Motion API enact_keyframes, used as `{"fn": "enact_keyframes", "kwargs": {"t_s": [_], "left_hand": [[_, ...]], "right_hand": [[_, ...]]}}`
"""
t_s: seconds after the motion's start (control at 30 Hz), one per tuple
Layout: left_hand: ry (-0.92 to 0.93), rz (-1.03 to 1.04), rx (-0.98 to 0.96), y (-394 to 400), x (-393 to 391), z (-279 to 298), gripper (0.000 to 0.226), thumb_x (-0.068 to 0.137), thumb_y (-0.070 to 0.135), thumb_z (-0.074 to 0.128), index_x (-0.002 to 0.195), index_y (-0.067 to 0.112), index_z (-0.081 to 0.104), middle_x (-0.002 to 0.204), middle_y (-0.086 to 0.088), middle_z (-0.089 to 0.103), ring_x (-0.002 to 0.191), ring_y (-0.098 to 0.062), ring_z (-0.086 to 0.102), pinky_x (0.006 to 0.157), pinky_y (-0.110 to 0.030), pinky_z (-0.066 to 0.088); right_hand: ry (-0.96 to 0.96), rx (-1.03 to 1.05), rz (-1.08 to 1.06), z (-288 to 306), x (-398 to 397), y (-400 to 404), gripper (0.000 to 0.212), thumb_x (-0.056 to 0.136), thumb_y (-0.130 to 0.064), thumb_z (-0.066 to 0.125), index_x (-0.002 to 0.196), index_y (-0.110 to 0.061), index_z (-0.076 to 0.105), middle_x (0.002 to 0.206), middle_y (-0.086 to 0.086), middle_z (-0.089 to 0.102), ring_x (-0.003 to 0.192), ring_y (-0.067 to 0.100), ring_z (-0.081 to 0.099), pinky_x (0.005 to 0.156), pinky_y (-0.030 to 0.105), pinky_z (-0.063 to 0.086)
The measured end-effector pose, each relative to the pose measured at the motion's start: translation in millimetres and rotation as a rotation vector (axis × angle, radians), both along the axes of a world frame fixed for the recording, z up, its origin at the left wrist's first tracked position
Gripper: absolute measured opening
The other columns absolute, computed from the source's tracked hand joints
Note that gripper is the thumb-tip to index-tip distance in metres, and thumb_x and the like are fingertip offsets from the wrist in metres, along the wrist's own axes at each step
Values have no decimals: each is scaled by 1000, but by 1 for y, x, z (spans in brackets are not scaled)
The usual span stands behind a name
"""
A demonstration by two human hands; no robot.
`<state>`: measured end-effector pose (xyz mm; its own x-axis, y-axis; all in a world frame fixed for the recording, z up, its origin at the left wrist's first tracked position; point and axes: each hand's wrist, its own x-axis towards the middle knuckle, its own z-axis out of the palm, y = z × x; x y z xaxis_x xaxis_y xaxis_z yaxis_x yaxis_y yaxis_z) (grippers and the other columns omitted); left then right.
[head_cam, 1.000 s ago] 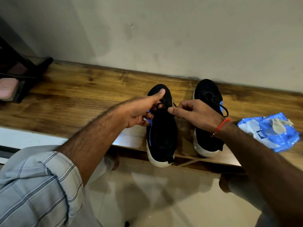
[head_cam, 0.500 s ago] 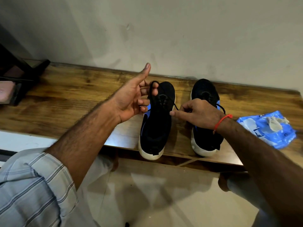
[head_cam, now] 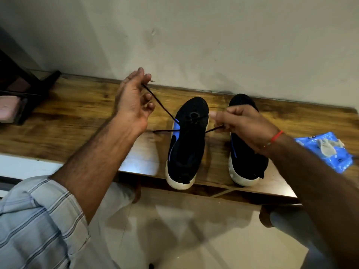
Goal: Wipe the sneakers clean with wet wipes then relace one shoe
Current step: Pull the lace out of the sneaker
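Wooden shelf (head_cam: 73, 121) bears two black sneakers, heels over its near edge. On the left sneaker (head_cam: 187, 144) a black lace (head_cam: 161, 105) is drawn out both ways: one end is pinched by the raised left hand (head_cam: 132, 101), the other by the right hand (head_cam: 240, 123) over the right sneaker (head_cam: 246, 162). A blue wipes pack (head_cam: 328, 152) lies at the right.

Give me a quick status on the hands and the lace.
Left hand and right hand pinch black lace, taut. Left sneaker on bench. Nothing obstructing.

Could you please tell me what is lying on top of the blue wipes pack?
A crumpled, greyish used wipe lies on the blue wipes pack. Whatever is inside the pack is hidden.
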<state>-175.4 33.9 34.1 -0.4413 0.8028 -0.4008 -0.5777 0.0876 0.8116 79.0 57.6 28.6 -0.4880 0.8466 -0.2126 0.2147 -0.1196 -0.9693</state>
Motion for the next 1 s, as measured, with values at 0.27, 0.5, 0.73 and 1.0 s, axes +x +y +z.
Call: {"fn": "enact_keyframes", "kwargs": {"t_s": [0.27,0.5,0.73,1.0], "left_hand": [[686,-351,-389,-3,10,-16,68,83,53,75,138,38,37,138,2,48,104,-22,64,68,-36,59],[1323,-837,-253,-17,38,-29,46,82,55,76,108,25,52,91,5,58,79,-11,58,62,-31,43],[1514,-865,-229,-20,41,-42,32,84,51,75,85,32,49,88,4,61,77,-13,62,67,-40,59],[1525,-852,-255,-22,46,-35,26,93,40,69,78,23,57,78,1,62,62,-12,63,58,-36,61]], "right_hand": [[75,78,-443,-11,9,23,79,85,-21,77,150,-16,33,134,4,55,119,19,58,99,36,49],[-566,785,-207,-31,-3,3,75,82,-37,65,149,-22,35,147,10,36,138,31,28,114,48,29],[-774,674,79,-45,-22,-15,37,86,-65,48,108,-35,52,101,-15,56,106,20,47,90,40,38],[-828,581,73,-37,-25,-17,29,89,-59,56,99,-32,58,101,-10,64,108,16,50,96,43,43]]}}
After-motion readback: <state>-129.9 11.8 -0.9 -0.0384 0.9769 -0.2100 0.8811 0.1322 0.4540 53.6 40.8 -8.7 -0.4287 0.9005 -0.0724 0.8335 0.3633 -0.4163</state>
